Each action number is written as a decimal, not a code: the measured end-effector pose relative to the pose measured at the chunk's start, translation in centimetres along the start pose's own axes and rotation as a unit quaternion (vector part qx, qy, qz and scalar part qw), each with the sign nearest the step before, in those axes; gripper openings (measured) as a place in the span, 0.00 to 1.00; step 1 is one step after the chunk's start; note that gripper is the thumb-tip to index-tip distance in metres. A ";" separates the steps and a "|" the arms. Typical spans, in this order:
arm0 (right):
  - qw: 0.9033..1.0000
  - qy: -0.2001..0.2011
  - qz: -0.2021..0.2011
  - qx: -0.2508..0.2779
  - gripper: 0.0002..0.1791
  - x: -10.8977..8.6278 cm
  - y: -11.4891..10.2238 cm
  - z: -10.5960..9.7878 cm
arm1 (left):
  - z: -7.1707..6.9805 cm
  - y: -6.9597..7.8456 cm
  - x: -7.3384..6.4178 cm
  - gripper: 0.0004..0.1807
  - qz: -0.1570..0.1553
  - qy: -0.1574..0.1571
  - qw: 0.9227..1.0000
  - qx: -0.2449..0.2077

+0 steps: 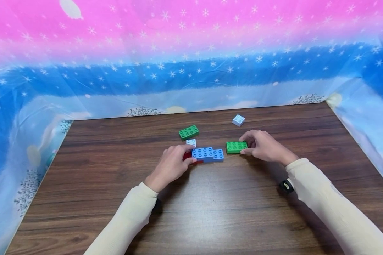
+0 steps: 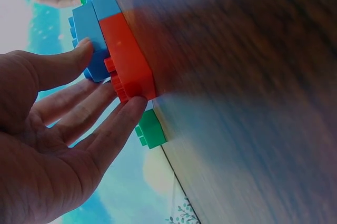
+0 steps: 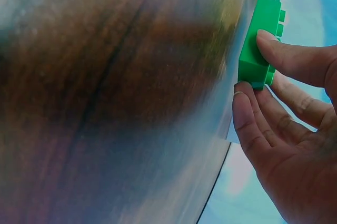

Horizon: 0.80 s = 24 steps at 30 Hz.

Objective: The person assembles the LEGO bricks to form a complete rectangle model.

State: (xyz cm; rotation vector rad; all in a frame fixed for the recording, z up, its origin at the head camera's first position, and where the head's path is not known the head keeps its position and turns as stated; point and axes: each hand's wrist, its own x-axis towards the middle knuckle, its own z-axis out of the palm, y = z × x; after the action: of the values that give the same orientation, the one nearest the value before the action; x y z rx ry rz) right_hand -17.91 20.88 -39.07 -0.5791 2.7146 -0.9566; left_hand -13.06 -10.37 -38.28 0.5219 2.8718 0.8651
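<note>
A long blue brick (image 1: pixel 202 154) sits across a red brick (image 2: pixel 126 52) and a smaller blue brick (image 1: pixel 218 155), so the three form one low stepped piece on the table. My left hand (image 1: pixel 171 162) grips its left end: in the left wrist view the thumb presses the long blue brick's side, and a fingertip touches the red brick's end. To the right, my right hand (image 1: pixel 261 146) pinches a green brick (image 3: pixel 255 45) by its right end, between thumb and fingers. A gap shows between this green brick and the small blue one in the head view.
Behind the left hand lie a white brick (image 1: pixel 191 142), partly hidden, and a second green brick (image 1: pixel 189 132). Another white brick (image 1: pixel 238 120) lies farther back on the right. Patterned cloth (image 1: pixel 191 74) hangs along the wooden table's (image 1: pixel 207 212) back and sides.
</note>
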 end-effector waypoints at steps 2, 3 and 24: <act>1.000 -0.004 -0.002 0.001 0.17 -0.1 0.0 0.1 | 0.0 0.0 0.0 0.23 0.002 0.002 1.000 0.005; 1.000 -0.006 -0.004 0.001 0.17 -0.2 0.0 0.1 | 0.0 0.0 0.0 0.22 0.002 0.003 1.000 0.006; 0.998 -0.019 -0.055 -0.011 0.16 -0.3 -0.2 1.0 | 0.0 -0.1 0.0 0.22 -0.010 0.001 1.000 -0.002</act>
State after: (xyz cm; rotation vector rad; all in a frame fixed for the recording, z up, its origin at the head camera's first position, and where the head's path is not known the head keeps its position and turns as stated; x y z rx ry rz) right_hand -17.27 20.23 -39.70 -0.7498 2.6864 -0.9316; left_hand -13.11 -10.47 -38.35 0.4901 2.8711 0.8681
